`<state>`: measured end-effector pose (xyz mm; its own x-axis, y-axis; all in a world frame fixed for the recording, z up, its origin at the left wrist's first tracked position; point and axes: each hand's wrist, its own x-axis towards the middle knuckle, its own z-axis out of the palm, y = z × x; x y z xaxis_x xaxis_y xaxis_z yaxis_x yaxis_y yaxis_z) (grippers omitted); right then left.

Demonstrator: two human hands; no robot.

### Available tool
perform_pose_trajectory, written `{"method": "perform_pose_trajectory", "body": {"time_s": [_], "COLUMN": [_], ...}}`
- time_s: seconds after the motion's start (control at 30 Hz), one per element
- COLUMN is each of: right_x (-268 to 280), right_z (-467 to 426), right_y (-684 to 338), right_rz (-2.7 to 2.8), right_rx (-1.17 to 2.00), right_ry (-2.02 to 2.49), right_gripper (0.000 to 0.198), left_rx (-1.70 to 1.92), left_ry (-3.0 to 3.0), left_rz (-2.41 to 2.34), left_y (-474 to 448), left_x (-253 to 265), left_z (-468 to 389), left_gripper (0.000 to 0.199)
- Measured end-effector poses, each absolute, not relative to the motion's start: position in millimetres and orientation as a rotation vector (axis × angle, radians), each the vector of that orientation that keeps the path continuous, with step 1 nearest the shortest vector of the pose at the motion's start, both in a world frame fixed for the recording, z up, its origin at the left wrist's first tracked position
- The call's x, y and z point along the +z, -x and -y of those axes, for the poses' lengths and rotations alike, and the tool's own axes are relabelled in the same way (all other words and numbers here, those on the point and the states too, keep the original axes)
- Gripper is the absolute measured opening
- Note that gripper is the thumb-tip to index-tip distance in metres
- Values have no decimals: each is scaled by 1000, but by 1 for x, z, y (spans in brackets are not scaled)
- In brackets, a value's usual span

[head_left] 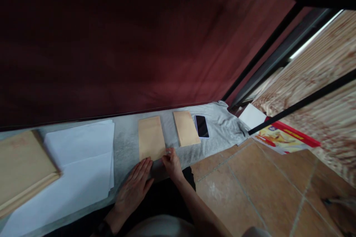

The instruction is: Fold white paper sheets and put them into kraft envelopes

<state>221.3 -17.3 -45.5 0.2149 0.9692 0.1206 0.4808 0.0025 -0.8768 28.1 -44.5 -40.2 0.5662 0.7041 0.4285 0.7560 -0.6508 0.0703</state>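
Observation:
A tan paper envelope (151, 137), as it appears, lies flat on the grey cloth in front of me. My left hand (137, 179) rests flat with its fingers stretched out, the fingertips on the envelope's near left edge. At the near right corner my right hand (172, 163) has its fingers curled and pinched on the paper. Between the two hands the near edge is in shadow, and its exact fold cannot be made out. Further right lies a second tan envelope (186, 127), touched by neither hand.
A phone (202, 126) lies beyond the second envelope on the grey cloth (125, 144). To the left are white sheets (83, 155) and a thick tan stack (23, 166). A dark red panel (139, 63) rises behind. Right, on the tiled floor (230, 189), is a colourful box (283, 137).

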Motion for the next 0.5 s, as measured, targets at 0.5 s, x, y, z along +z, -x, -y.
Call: {"method": "perform_pose_trajectory", "body": {"time_s": [0.5], "right_x": [-22], "right_z": [0], "right_y": [-228], "right_rz": [633], "right_rx": [1068], "right_ry": [1303], "right_gripper": [38], "left_rx": [-732], "left_ry": [2611], "left_rz": [1253], "left_y": [-28], "left_x": [-33], "left_z": [43], "left_gripper": [68]}}
